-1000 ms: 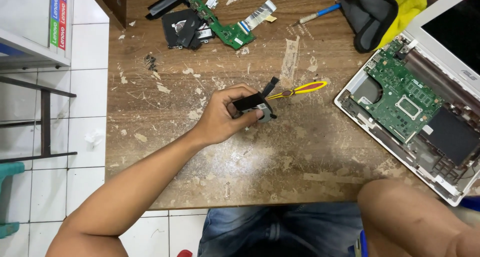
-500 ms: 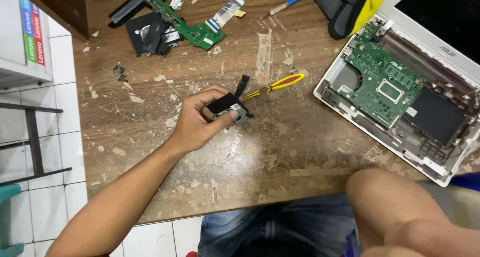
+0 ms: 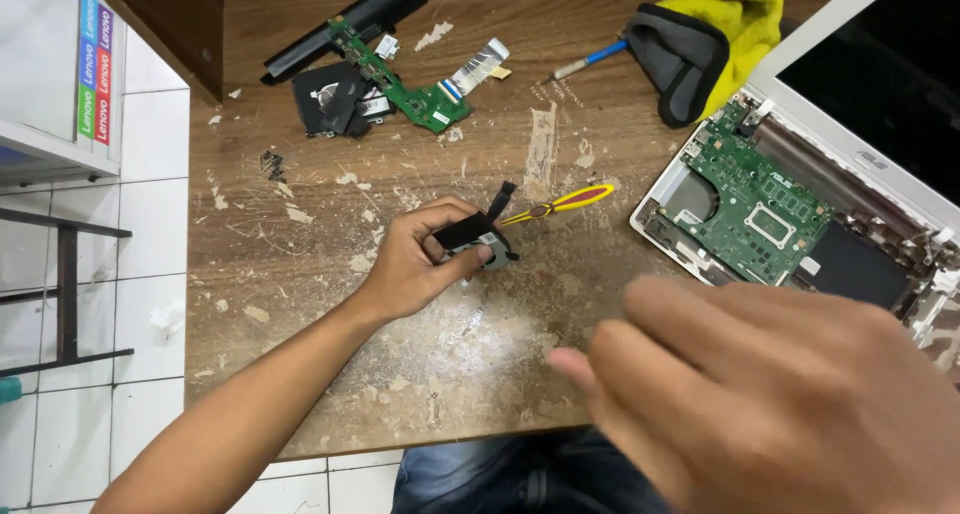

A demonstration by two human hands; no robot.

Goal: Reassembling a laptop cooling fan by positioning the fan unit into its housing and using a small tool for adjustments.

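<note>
Fingers of my left hand (image 3: pixel 420 264) are curled shut around a small black laptop part (image 3: pixel 472 238), likely a cooling fan or a hinge-mounted module, which I hold just above the table (image 3: pixel 330 154) near its middle. A short black tab sticks up from the part's far end, and just beyond it lies a yellow-handled tool (image 3: pixel 562 203), close to the part; whether the two touch I cannot tell. My right hand (image 3: pixel 770 394) is blurred and close to the camera, fingers spread and loosely open, with nothing in it that I can see.

I judge the part to be light, stiff in its plastic shell and fragile at its thin edges and at the tab, which looks like a flexible cable or a bracket. The grip belongs on the flat sides of the shell, as my left hand has it now, thumb below and fingers over the top, and never on the tab. The smooth plastic may be slippery, so a firm, gentle pinch suits it.

To the right an opened white laptop (image 3: pixel 800 214) shows its green mainboard. At the far edge lie a narrow green circuit board (image 3: pixel 400 79), a black battery bar (image 3: pixel 350 24) and a yellow and grey cloth (image 3: pixel 715 34).
</note>
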